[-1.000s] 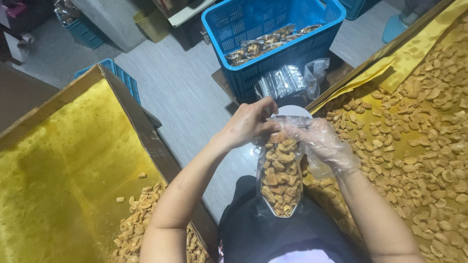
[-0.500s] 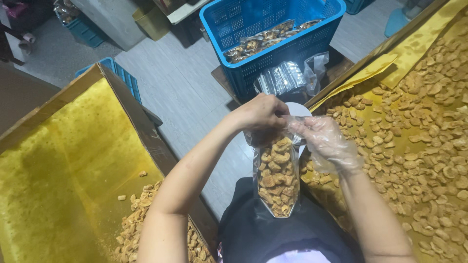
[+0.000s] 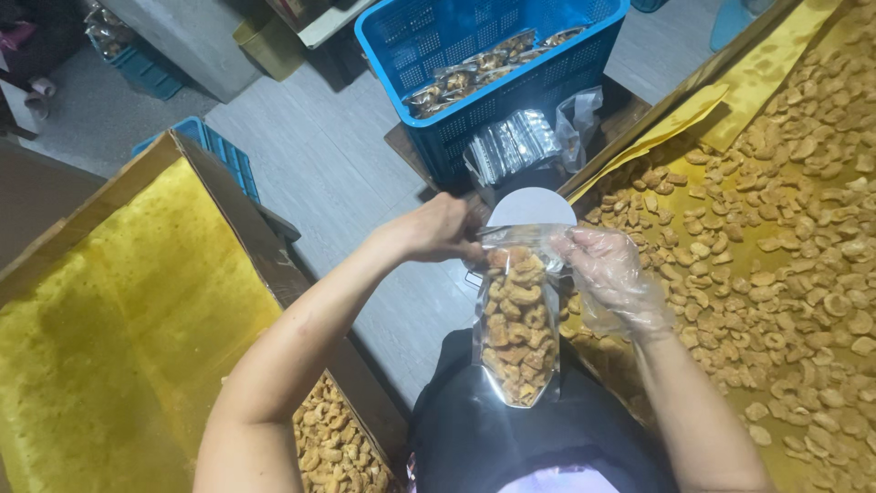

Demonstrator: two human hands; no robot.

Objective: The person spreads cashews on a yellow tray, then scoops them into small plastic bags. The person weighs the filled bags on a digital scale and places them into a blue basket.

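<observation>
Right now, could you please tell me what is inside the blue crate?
The blue crate holds several filled snack bags lying along its bottom. Its near wall hides whatever sits against that side.

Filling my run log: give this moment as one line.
left hand: grips pouch top | right hand: gloved, grips top | pouch: full of snacks, upright

One cam only, head-worn, looking steeply down over the person's lap and forearms. Close range: left hand [image 3: 436, 230] and right hand [image 3: 610, 274] sit mid-frame; floor [image 3: 338, 164] and crate [image 3: 493, 55] lie farther off, toward frame top.
</observation>
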